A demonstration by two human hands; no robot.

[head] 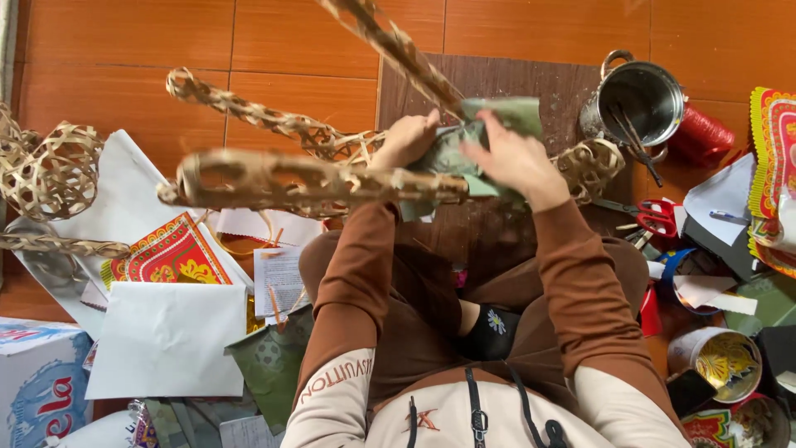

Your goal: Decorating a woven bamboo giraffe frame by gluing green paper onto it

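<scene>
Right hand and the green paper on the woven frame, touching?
Touching. In the head view, the right hand lies flat on the green paper, fingers overlapping it with no gap, against the woven frame.

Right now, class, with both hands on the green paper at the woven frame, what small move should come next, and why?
Probably smooth the green paper flatter against the woven bamboo frame: the left hand and right hand hold it there, and it looks crumpled and loose.
</scene>
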